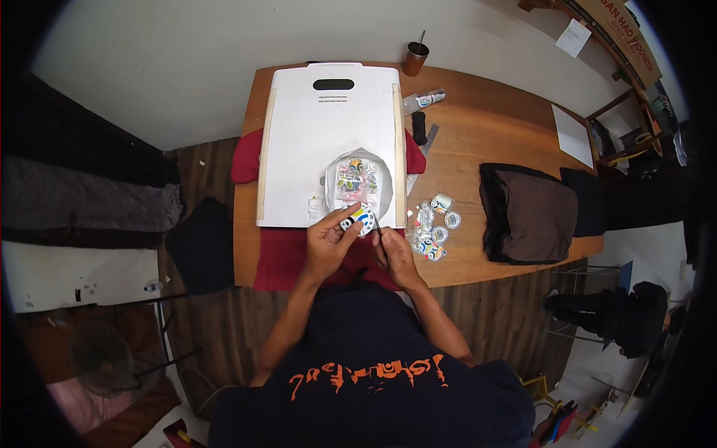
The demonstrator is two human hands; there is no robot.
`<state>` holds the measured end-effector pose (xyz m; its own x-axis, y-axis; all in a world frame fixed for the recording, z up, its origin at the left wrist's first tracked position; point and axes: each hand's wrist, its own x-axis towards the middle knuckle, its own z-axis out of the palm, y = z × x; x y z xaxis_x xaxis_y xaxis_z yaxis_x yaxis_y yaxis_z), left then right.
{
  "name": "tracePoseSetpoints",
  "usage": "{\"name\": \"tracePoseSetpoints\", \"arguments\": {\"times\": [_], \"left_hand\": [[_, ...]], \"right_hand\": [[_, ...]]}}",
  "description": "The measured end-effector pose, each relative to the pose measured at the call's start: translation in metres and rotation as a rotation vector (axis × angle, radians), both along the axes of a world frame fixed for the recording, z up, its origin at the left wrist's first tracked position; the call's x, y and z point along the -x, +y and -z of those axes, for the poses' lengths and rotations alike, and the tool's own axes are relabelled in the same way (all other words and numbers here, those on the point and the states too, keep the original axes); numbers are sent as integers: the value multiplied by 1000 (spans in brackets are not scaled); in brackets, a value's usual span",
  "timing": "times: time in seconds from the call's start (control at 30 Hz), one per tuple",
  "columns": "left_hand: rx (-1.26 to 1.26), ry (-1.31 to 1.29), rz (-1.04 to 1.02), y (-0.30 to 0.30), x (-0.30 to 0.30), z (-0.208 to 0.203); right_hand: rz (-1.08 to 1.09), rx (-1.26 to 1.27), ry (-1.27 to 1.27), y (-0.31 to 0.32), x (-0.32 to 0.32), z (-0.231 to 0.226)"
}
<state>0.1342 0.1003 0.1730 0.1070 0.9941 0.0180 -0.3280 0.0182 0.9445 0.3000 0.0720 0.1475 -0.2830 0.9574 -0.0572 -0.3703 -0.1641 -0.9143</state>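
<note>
Near the front edge of the white board (299, 160), my left hand (328, 243) pinches a round white printed piece (360, 219) with colourful marks, like a sticker. My right hand (396, 257) grips a slim dark tool (378, 230) whose tip touches or nearly touches the right rim of that piece; its kind is too small to make out. Just beyond both hands, a round whitish container or bag (387, 187) rests on the board. Colourful printed pieces (355, 175) lie inside it.
Right of the board, several small round printed pieces (441, 235) lie on the wooden table (463, 142). A ruler (431, 138), a brown cup (415, 60) and folded dark cloth (530, 213) are also there. Red fabric (280, 257) sticks out under the board. Another person (627, 317) is at far right.
</note>
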Motion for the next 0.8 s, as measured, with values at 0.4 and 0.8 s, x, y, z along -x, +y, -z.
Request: {"name": "tracePoseSetpoints", "arguments": {"times": [0.4,0.8], "left_hand": [[20,-10,11,-1,0,1],[5,0,12,-1,3,3]], "right_hand": [[-8,-12,-3,0,-2,2],[-9,-2,-25,-3,-2,3]]}}
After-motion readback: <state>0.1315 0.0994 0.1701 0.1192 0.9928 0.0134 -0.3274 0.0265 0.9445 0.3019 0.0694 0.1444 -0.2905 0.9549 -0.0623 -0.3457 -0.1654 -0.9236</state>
